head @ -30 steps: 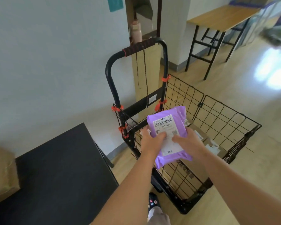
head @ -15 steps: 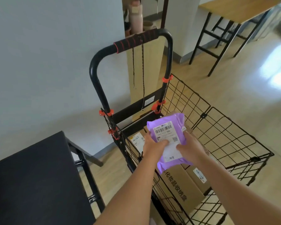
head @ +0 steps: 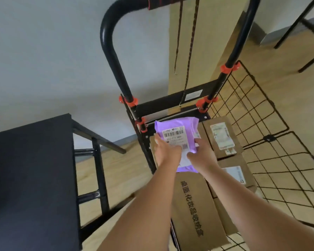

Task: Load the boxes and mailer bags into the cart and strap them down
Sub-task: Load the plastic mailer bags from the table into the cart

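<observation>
Currently you hold the purple plastic mailer bag with a white barcode label (head: 178, 132) flat, label up, at the handle end of the black wire-mesh cart (head: 268, 137). Your left hand (head: 166, 152) grips its left edge and your right hand (head: 203, 153) grips its right edge, fingers curled round the soft plastic. Judgement: 2 hands keep the limp bag level so it lands flat. It sits over the far end of the long brown cardboard box with printed characters (head: 192, 205); I cannot tell whether they touch. 2 smaller labelled cardboard boxes (head: 223, 140) lie just beside it, on your right.

Edges: the bag's far edge is just beside the black crossbar (head: 161, 105) between the handle uprights, so there is no room forward. The right mesh wall stands well apart. The braided cord (head: 188, 51) hangs from the handle, its hook near the crossbar. It is likely the strap, not yet used. Mind it when you draw your hands back.
</observation>
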The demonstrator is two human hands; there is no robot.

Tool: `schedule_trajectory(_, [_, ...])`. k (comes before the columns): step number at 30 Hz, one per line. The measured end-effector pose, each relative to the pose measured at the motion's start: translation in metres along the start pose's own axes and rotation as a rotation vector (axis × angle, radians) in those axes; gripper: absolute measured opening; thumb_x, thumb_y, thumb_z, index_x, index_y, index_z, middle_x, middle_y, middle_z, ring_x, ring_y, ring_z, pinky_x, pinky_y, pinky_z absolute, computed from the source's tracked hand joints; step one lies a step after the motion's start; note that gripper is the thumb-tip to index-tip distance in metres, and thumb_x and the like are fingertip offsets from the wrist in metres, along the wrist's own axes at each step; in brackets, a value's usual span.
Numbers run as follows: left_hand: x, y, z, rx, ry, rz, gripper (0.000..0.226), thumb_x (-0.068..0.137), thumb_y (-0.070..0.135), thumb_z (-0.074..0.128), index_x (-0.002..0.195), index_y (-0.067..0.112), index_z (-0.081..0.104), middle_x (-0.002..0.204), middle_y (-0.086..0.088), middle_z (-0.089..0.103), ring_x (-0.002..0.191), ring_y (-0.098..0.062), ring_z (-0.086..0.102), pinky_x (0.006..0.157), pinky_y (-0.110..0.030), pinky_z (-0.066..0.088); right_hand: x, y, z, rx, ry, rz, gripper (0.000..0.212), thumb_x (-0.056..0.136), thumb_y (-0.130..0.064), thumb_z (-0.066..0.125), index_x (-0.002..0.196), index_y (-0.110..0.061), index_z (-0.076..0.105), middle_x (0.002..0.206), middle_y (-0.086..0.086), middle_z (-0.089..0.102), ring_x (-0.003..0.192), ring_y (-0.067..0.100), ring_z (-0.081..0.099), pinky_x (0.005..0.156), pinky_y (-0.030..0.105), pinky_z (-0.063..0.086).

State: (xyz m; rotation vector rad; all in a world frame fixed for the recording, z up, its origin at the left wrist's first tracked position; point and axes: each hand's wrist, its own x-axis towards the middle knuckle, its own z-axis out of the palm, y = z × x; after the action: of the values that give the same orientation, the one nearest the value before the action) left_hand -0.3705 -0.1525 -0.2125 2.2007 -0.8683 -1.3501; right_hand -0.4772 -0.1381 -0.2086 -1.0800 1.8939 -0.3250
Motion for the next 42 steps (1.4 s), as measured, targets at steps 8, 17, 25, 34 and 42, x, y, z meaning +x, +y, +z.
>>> schedule_trajectory(8, [0.062,-0.022,0.044,-0.018,0.149,-0.156,0.09,0.077,-0.003,0.061,0.149,0.029,0.019,0.135,-0.008,0.048,0.118,-0.031,0.053,0.091,-0.05,0.052,0.063,0.028,0.039,0.075,-0.113,0.032,0.033,0.091,-0.006,0.048,0.118,-0.025,0.046,0.098,-0.008,0.054,0.087,0.016,0.054,0.051,0.016,0.036])
schedule_trajectory(17, [0.105,-0.055,0.057,-0.026,0.155,-0.352,0.069,0.086,0.002,0.053,0.144,0.028,0.025,0.121,-0.005,0.058,0.103,-0.028,0.061,0.082,-0.045,0.056,0.109,0.047,0.07,0.118,-0.295,0.087,0.047,0.092,-0.001,0.03,0.123,-0.022,0.058,0.101,-0.009,0.066,0.085,0.01,0.062,0.052,0.019,0.053])
schedule_trajectory(25, [0.108,-0.058,0.065,-0.034,0.121,-0.375,0.077,0.082,-0.004,0.048,0.146,0.033,0.027,0.131,-0.002,0.057,0.104,-0.027,0.063,0.075,-0.04,0.057,0.119,0.052,0.087,0.046,-0.389,0.178,0.036,0.096,0.001,0.037,0.125,-0.002,0.058,0.105,0.015,0.064,0.075,0.023,0.06,0.035,0.012,0.037])
schedule_trajectory(34, [0.095,-0.05,0.058,0.019,0.09,-0.369,0.08,0.078,-0.005,0.056,0.145,0.026,0.028,0.132,-0.006,0.054,0.114,-0.03,0.057,0.087,-0.046,0.055,0.106,0.048,0.066,0.019,-0.272,0.177,0.045,0.091,-0.006,0.04,0.132,-0.016,0.054,0.112,0.005,0.063,0.094,0.025,0.061,0.064,0.03,0.047])
schedule_trajectory(42, [0.063,-0.027,0.035,0.167,0.011,-0.297,0.062,0.084,0.007,0.059,0.141,0.016,0.035,0.131,-0.014,0.048,0.114,-0.032,0.054,0.092,-0.046,0.052,0.072,0.027,0.041,-0.038,-0.241,0.096,0.041,0.092,-0.009,0.044,0.131,-0.015,0.057,0.1,0.004,0.065,0.084,0.024,0.063,0.071,0.037,0.054])
